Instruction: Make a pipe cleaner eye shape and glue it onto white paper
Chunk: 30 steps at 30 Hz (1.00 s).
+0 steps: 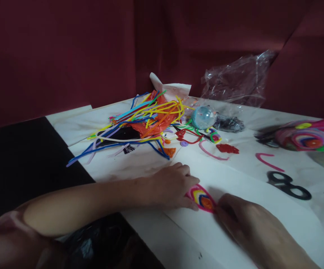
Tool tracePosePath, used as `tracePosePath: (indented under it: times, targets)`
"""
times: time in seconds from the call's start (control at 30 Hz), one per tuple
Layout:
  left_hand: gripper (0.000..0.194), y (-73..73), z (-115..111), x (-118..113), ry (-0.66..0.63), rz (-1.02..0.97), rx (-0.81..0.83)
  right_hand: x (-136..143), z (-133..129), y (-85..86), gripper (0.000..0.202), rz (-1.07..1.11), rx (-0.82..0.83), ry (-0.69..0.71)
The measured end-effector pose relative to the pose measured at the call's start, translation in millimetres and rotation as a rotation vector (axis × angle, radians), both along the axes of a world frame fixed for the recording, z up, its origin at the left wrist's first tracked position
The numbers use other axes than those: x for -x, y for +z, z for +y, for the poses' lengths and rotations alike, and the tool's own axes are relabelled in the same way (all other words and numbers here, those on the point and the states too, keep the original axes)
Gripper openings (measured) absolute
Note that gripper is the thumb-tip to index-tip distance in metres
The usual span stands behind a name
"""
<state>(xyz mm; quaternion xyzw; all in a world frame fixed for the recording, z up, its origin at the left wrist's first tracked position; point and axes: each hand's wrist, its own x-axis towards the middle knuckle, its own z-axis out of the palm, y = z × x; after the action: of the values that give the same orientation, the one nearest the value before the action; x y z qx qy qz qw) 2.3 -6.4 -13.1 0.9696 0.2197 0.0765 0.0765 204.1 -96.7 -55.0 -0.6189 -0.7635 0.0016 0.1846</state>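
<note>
A small teardrop-shaped piece of coiled craft strips (202, 198), pink outside with yellow, blue and orange bands within, lies on a white sheet of paper (251, 190). At its left end, my left hand (176, 186) grips it between thumb and fingers. My right hand (242, 216) is closed in a pinch at its right tip, where the pink strip meets the fingertips. The inside of the right hand is hidden from view. Beyond the hands lies a heap of loose coloured strips (150, 116) in yellow, blue, orange and lilac.
A clear ball (204, 117) and a crumpled plastic bag (235, 82) stand at the back. Black scissor handles (289, 185) and a pink strip (268, 163) lie to the right. A colourful strip-covered object (310, 136) rests farther right. Dark red panels (66, 56) rise behind the table.
</note>
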Motion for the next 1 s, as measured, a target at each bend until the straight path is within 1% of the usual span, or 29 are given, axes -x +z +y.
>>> tracePosePath:
  times: [0.1,0.27,0.4,0.53,0.7,0.77,1.0]
  targets:
    - [0.044,2.0,-2.3,-1.7,-0.002,0.035,0.017,-2.7,-1.8,3.0,0.032,0.001,-0.014,0.061]
    - [0.030,7.0,-10.8,0.0,0.014,0.071,-0.052,-2.9,-0.3,8.8,0.029,-0.010,-0.067,0.094]
    - [0.033,7.3,-14.7,0.7,0.053,0.077,-0.049,-1.7,2.4,7.4,0.033,-0.032,-0.113,0.095]
    - [0.035,6.5,-16.0,-1.2,0.096,0.104,-0.028,-1.6,2.7,7.7,0.031,-0.055,-0.148,0.105]
    - [0.041,6.9,-16.8,-5.2,0.082,0.118,-0.032,-4.0,1.7,14.8,0.029,-0.067,-0.142,0.191]
    - [0.041,8.6,-17.6,-7.7,0.083,0.138,-0.046,-5.1,1.7,16.8,0.028,-0.070,-0.147,0.204]
    - [0.036,12.1,-21.7,-13.0,0.098,0.137,-0.070,-4.9,2.2,14.2,0.030,-0.092,-0.166,0.172]
